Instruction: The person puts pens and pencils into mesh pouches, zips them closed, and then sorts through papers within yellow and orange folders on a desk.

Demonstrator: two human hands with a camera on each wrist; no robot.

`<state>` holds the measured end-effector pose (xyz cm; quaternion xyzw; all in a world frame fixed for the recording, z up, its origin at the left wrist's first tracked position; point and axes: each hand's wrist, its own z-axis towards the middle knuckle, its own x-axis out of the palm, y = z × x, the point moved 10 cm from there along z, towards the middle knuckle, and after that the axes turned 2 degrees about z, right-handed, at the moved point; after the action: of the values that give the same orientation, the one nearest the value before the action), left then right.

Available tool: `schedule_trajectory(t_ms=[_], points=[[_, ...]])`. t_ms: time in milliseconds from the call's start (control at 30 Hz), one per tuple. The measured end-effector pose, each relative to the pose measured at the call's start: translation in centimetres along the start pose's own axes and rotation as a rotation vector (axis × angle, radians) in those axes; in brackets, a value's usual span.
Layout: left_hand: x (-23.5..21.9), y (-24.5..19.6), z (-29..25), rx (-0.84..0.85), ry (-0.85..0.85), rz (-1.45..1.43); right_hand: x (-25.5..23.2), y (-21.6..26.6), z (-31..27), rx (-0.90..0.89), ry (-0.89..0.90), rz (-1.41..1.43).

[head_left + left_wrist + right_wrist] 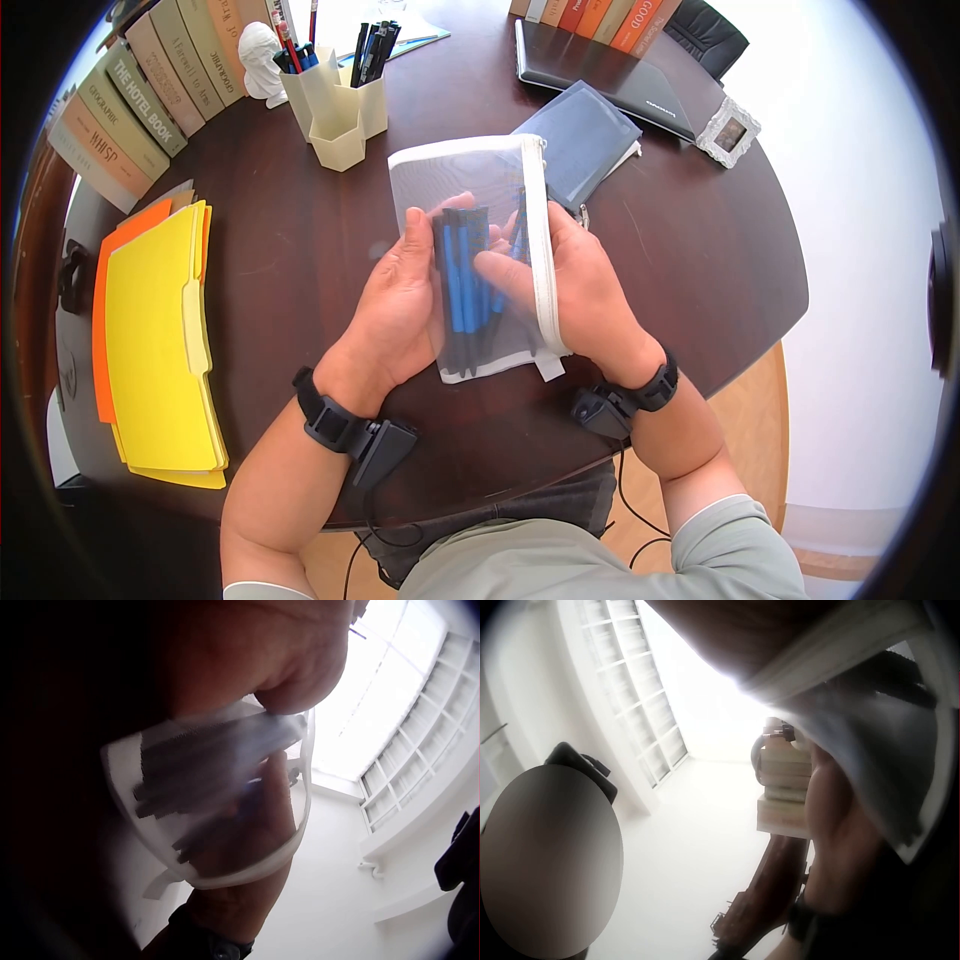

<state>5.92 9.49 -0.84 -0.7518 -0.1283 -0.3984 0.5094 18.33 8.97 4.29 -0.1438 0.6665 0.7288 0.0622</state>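
Observation:
A white-edged mesh zipper pouch is held up over the desk, with several blue pens showing through it. From the left, my left hand grips the pouch, thumb up and fingers behind the mesh. My right hand reaches past the white zipper on the pouch's right side. Through the mesh its thumb crosses over a second, smaller group of pens, and its fingers are partly hidden. In the left wrist view the pens blur behind the mesh. The pouch appears beside the hands in the right wrist view.
Yellow and orange folders lie at the left. A cream pen holder and a white bust stand at the back, near a row of books. Right of the pouch are a dark blue pouch, a laptop and a framed picture.

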Motion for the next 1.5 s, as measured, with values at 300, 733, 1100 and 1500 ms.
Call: schedule_trajectory(t_ms=[300, 733, 1100, 1500], points=[[-0.2, -0.1, 0.2, 0.011, -0.006, -0.026, -0.9, -0.9, 0.1, 0.133, -0.136, 0.292], [-0.1, 0.3, 0.2, 0.003, 0.045, 0.019, 0.2, 0.6, -0.1, -0.073, -0.021, 0.073], [-0.2, 0.1, -0.1, -0.009, -0.010, 0.012, -0.6, -0.7, 0.1, 0.112, -0.093, 0.226], [-0.3, -0.1, 0.0, 0.007, 0.013, 0.050, -0.2, 0.0, 0.2, -0.086, -0.060, 0.054]])
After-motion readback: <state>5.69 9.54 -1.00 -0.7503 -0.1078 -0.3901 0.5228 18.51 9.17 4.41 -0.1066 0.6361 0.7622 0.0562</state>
